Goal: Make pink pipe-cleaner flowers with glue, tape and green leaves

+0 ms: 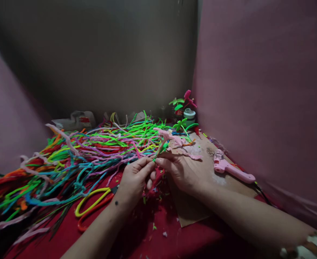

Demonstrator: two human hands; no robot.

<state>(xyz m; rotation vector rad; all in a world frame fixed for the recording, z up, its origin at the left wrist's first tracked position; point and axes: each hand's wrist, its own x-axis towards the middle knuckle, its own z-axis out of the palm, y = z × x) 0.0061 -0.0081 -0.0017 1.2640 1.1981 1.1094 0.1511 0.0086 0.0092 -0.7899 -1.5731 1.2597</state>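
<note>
Between both hands stands a pipe cleaner flower (pixel 166 136) with pink petals and a green-wrapped stem. My left hand (pixel 138 176) pinches the stem low down between thumb and fingers. From the other side, my right hand (pixel 178 171) closes its thumb and fingers on the same stem, close to a bit of green. To the left spreads a big heap of coloured pipe cleaners (pixel 93 147). Scissors (pixel 93 207) with a yellow and an orange handle loop lie beside my left wrist, their blades partly hidden.
A pink hot glue gun (pixel 232 171) lies on a brown board (pixel 192 205) at the right. Behind stand a small white jar (pixel 189 116) and finished-looking pipe cleaner flowers (pixel 188 97). Scraps litter the red cloth (pixel 147 239). Pink sheeting (pixel 266 90) hangs along the right side.
</note>
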